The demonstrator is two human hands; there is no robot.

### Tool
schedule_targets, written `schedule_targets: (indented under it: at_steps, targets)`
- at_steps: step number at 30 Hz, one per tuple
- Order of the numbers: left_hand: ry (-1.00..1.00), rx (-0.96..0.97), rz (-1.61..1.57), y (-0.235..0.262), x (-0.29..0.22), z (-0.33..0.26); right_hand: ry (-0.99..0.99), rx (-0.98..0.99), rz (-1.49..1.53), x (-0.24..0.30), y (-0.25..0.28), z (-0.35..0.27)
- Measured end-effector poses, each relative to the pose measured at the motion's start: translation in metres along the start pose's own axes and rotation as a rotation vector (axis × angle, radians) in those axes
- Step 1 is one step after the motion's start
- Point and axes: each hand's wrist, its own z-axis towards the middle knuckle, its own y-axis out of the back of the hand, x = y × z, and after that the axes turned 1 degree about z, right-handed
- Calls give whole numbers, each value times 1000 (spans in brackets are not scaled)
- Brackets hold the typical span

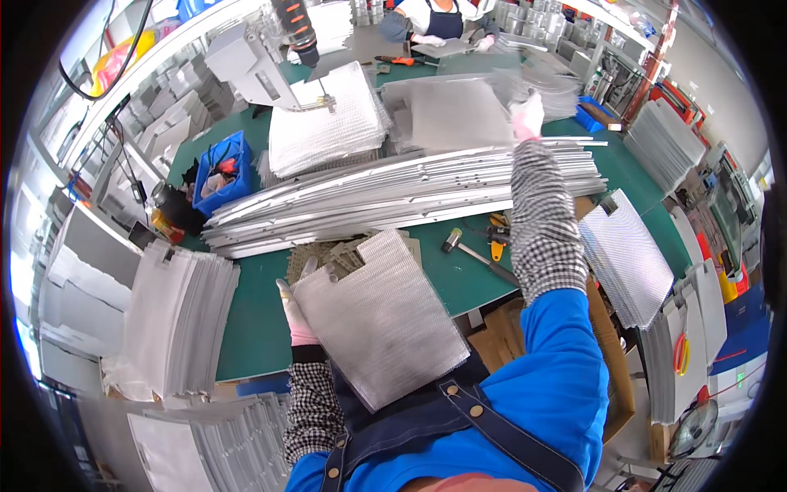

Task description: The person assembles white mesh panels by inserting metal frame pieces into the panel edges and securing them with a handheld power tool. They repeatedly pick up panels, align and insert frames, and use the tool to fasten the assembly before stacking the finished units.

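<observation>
Both hands are gloved in pale pink, with checked sleeve covers over the forearms. At lower centre the left hand (297, 316) is closed on the left edge of a silver mesh panel (380, 320), fingers curled over the rim. The panel is held flat and tilted – its long axis runs from the upper left of the frame down to the lower right, the near corner pointing toward the person's apron. The right hand (527, 117) is stretched to the upper right of the frame, its fingers pressed on the edge of a blurred mesh sheet (459, 111) lying over a stack; whether that sheet is pinched cannot be told.

Between the hands a long pile of metal strips (393, 201) is laid across the green table (254, 320), running left to right. A blue bin (223, 172) at the upper left holds dark cables and a small red part. A hammer (467, 250) is seen just beside the right forearm – near yellow-handled pliers (497, 234). Stacks of mesh sheets (176, 316) are piled at the left edge.
</observation>
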Motion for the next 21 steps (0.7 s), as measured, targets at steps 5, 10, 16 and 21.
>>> schedule_targets:
  at_steps: [5,10,16,21]
  targets:
    - [23,-55,-59,12,-10,-18,-531,491,1202,37,69,-22]
    - [40,-40,-65,35,-10,-10,-609,730,1005,55,164,-159]
    - [37,-104,9,18,-10,-15,-679,1250,787,89,247,-328]
    - [33,29,-112,31,-8,-4,-652,1487,790,113,249,-365]
